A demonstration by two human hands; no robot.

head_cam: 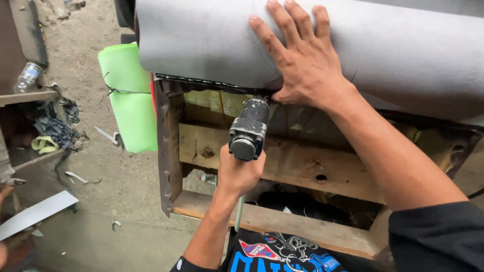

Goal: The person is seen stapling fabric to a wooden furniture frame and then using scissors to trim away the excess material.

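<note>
Stapling grey fabric covering (pixel 353 45) to bare wooden furniture frame (pixel 292 161); left hand (pixel 239 174) gripping black pneumatic staple gun (pixel 249 128), grip closed tight, nose just under the fabric edge; right hand (pixel 302 60) pressing flat above, open, holding nothing; likely needing tension held, then shifting along.

two hands (pixel 302 60), one staple gun (pixel 248 128), one green foam roll (pixel 128 95), one plastic bottle (pixel 26 76)

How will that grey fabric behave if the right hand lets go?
Probably floppy: the grey fabric drapes smoothly over the wooden frame. It may slip back, since the right hand presses it flat near the stapler in the left hand.
</note>
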